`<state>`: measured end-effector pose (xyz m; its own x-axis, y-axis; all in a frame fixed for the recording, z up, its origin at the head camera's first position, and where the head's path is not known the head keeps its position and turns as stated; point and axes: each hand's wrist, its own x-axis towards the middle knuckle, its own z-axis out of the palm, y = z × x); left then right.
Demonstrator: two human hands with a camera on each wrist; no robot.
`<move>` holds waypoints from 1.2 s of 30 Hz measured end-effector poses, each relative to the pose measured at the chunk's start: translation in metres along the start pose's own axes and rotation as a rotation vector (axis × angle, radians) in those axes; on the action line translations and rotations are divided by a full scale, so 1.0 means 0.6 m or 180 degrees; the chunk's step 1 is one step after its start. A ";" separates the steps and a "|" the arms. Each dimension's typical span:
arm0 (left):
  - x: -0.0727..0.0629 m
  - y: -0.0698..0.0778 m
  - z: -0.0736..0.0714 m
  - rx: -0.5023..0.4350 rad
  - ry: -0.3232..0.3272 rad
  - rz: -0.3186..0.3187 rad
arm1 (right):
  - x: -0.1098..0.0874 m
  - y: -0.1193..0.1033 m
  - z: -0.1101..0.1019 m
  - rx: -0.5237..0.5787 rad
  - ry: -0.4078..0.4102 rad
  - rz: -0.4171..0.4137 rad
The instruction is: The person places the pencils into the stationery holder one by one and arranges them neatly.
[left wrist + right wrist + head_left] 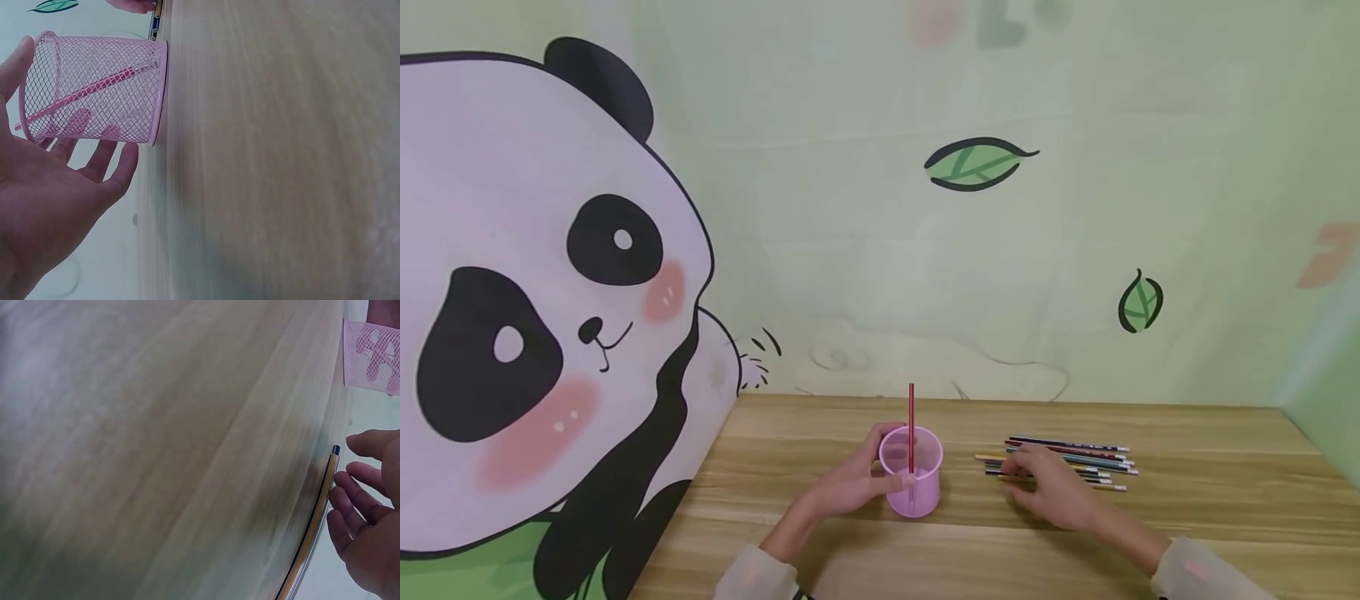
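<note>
Standing upright on the wooden surface [985, 550], the pink mesh cup [925, 497] is sitting nearer the left edge than the right, with a red pencil [912, 408] rising out of it. A loose group of pencils [1086, 460] is lying closer to the right edge, pale ends pointing that way; the near edge is falling outside the view.

Some trouble could be waiting here, I judge. The cup is looking light and the red pencil is standing well above its rim, so a knock or a tug from the left hand [850, 483] could be tipping both over. The pencils are lying close together, so fingers going after one could be dragging others along or sending them rolling. Thin shafts could also be slipping out of a shallow pinch.

The left hand is grasping the cup: its thumb is crossing the near side while the other fingers are curving round the far side. The right hand [1052, 487] is hovering over the left part of the group, its fingers bending slackly, a gap showing between thumb and index. Those fingertips are lying close beside a yellow pencil [314, 528]; whether they are touching it, I cannot tell. Nothing is showing in their grasp.
</note>
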<state>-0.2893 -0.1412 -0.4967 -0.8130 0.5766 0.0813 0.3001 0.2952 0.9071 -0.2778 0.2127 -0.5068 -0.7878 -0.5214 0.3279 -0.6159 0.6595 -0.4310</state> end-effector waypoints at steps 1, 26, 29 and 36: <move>0.000 0.000 0.000 0.0005 0.0001 0.0003 | 0.000 0.001 0.000 -0.0005 -0.0003 0.0003; 0.001 0.002 0.001 -0.0009 0.0010 -0.0029 | 0.008 0.002 0.000 -0.0019 -0.0406 -0.0188; 0.000 0.002 0.002 0.0011 0.0020 -0.0022 | 0.006 0.003 0.001 -0.0061 -0.0446 -0.0248; 0.000 0.002 0.003 -0.0025 0.0028 -0.0016 | 0.007 0.006 0.001 0.0102 -0.0533 -0.0345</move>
<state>-0.2880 -0.1396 -0.4964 -0.8188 0.5685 0.0802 0.2920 0.2921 0.9107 -0.2832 0.2126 -0.5077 -0.7029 -0.6729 0.2307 -0.6943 0.5784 -0.4282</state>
